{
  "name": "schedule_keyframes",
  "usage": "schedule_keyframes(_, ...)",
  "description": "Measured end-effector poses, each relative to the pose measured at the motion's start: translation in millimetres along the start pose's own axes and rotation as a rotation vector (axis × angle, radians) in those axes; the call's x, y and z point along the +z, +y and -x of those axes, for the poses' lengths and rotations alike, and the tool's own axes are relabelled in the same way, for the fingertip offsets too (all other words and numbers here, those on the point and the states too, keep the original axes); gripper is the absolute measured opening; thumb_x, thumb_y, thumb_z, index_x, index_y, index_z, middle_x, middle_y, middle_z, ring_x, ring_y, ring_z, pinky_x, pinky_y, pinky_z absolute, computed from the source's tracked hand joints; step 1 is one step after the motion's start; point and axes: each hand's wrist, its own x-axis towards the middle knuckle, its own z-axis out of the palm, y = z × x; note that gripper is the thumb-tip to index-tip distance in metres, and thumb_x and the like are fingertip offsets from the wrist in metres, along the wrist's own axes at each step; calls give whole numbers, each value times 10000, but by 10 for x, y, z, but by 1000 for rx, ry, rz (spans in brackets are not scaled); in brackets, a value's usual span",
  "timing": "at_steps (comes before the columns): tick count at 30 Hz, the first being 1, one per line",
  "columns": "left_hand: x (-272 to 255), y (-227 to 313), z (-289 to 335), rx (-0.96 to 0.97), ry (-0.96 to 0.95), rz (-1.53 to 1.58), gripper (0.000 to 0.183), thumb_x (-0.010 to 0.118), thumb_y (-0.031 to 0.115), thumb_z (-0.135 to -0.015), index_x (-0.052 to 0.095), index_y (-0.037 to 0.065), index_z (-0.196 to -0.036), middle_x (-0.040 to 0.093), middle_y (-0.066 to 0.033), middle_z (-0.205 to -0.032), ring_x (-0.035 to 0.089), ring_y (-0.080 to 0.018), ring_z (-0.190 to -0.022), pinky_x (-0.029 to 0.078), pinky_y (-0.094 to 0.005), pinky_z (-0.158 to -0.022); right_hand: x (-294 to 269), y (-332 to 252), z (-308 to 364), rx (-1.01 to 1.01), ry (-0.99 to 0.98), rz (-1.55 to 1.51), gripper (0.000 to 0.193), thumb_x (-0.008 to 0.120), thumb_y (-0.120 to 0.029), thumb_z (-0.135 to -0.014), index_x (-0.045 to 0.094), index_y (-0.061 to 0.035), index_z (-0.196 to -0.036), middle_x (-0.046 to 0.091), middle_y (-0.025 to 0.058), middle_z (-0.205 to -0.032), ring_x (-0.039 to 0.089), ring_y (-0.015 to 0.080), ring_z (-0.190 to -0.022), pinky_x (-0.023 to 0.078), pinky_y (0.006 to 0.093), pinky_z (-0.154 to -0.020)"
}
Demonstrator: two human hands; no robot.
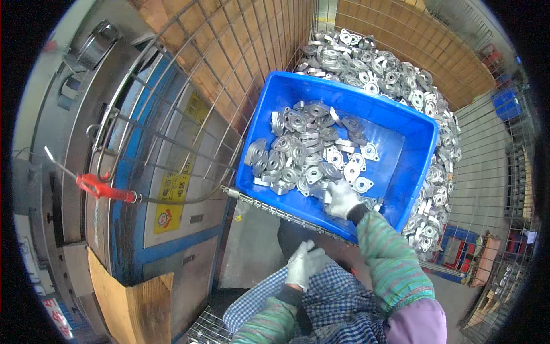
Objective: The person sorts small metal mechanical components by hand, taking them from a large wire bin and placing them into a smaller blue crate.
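Observation:
A blue plastic bin point(421, 137) holds a heap of small grey metal castings point(295, 149), flange-shaped with round holes. My right hand point(344, 200), in a white glove, reaches over the bin's near side. Its fingers are curled on a metal casting point(322, 192) at the near edge of the heap; the hand partly hides it. Outside the bin, over my lap and checked apron point(344, 286), my left hand point(305, 265) is also in a white glove. Its thumb and fingers are apart, and nothing shows in them.
Beneath and behind the bin lie many more castings point(395, 74) in a wire mesh cage point(475, 166) lined with brown board. An air gun with a red handle point(106, 188) hangs at the left beside a machine cabinet point(183, 212). Brown cardboard point(137, 304) stands at lower left.

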Motion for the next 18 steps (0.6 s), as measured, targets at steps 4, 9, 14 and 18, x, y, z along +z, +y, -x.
schedule_keyframes(4, 212, 135, 44, 177, -130, 126, 648, 415, 592, -875, 386, 86, -1278, 517, -125, -1214, 524, -290, -1071, 397, -427, -943, -662, -700, 670, -299, 147, -113, 323, 667, -176, -645, 562, -27, -912, 524, 203, -962, 506, 375, -899, 444, 449, -771)
schedule_keyframes(9, 345, 219, 239, 228, -331, 304, 482, 510, 509, -862, 513, 106, -1127, 544, -98, -1099, 500, -256, -1094, 418, -406, -927, -749, -1068, 1341, -393, 39, -415, 455, 715, -129, -579, 550, -54, -997, 511, 178, -1013, 512, 334, -964, 438, 404, -854)
schedule_keyframes(14, -59, 174, 386, 257, -607, 490, 416, 501, 407, -852, 521, 66, -1091, 555, -188, -1088, 514, -323, -1055, 387, -487, -944, -731, -875, 1646, 190, -335, -1625, 339, 588, -45, -688, 555, 1, -1022, 613, 72, -976, 588, 165, -869, 475, 296, -798)
schedule_keyframes(18, 9, 163, 619, 288, -615, 491, 485, 629, 434, -752, 532, 70, -1059, 497, -121, -1020, 481, -294, -1032, 424, -448, -868, -646, -932, 1688, 464, -261, -1849, 291, 533, -16, -755, 543, -2, -1045, 594, 76, -928, 594, 171, -860, 497, 286, -753)
